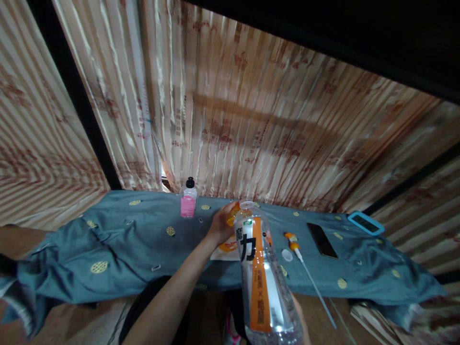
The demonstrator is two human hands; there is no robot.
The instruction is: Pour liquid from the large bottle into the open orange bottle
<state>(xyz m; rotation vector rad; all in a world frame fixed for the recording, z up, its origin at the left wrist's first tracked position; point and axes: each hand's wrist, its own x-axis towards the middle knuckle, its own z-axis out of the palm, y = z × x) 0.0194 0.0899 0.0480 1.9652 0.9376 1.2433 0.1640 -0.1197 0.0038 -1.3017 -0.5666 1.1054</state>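
Observation:
My right hand (301, 314), mostly hidden behind a large clear drink bottle (259, 278), is closed around its lower part. The bottle has an orange and silver label and tilts away from me, its uncapped mouth pointing to the far side. Just left of that mouth, my left hand (220, 226) is wrapped round a yellow-orange container (233, 214). Much of the container is covered by my fingers and the bottle. Beneath it shows a white surface with orange print (227, 248). Right of the bottle lie an orange pump head with a long white tube (294, 247) and a small translucent disc (286, 255).
A pink-labelled bottle with a black cap (188, 205) stands at the back left of the blue-grey cloth (118, 239). A dark phone (322, 240) and a blue-framed device (365, 223) lie on the right. Striped sheeting (223, 110) hangs behind the table.

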